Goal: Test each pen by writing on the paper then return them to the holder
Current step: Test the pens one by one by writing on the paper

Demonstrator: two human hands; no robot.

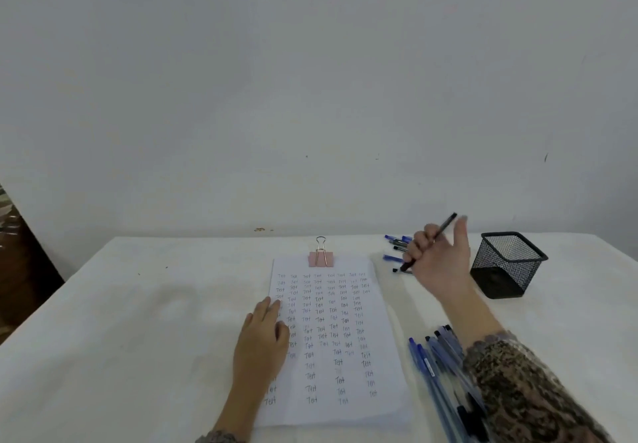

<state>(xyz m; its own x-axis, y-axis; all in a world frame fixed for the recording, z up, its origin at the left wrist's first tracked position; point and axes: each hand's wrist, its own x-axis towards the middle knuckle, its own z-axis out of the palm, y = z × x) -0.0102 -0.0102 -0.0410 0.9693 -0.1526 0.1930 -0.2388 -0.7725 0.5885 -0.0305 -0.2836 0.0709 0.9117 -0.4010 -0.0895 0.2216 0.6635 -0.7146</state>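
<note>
right hand (pixel 436 256) grips black pen (pixel 431 240), axis tilted up toward holder | holder (pixel 507 264) just right, far-right counter | left hand (pixel 264 335) flat, fingers straight, on paper (pixel 345 339) left edge

Our left grip (pixel 264 335) lies flat, palm down, fingers straight and close together, the forearm reaching in from below. Our right grip (pixel 438 256) is raised, fingers curled round a pen (pixel 445 226), one finger straight up, the forearm in a patterned sleeve.
</note>
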